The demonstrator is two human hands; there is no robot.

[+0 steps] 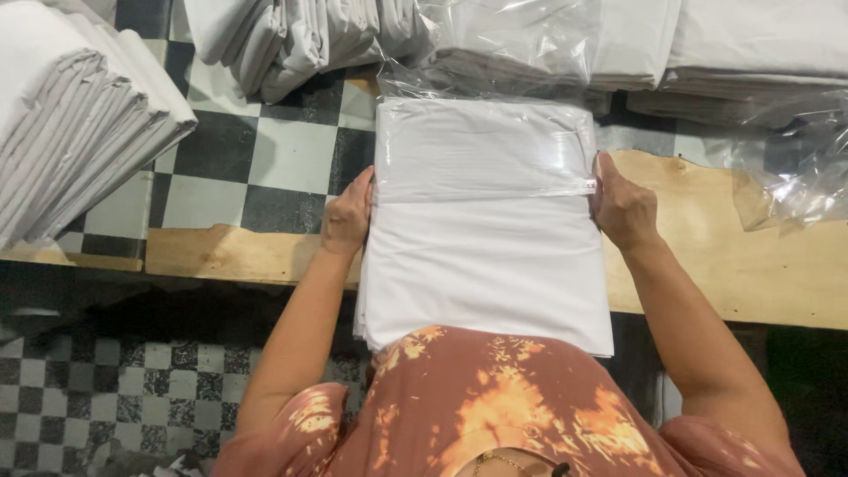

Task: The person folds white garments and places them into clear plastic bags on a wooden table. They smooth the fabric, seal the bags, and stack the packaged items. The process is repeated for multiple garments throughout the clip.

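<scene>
Folded white cloth [486, 265] half-bagged; your left hand [346, 216] and right hand [623, 208] pinch the clear bag [481, 146] mouth; uneven pulling could tear it.

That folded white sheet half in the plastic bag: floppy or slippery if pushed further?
Folded sheet looks soft, likely sagging where it overhangs the table. The glossy plastic bag probably slides easily. Both hands grip its edges.

I see a folded cloth [486, 265] lying on the table [733, 265], its far half inside a plastic bag [481, 146]. My left hand [347, 216] presses its left edge, my right hand [623, 208] the right (at the bag's mouth). More folded stacks [71, 115] lie far left and behind.
</scene>
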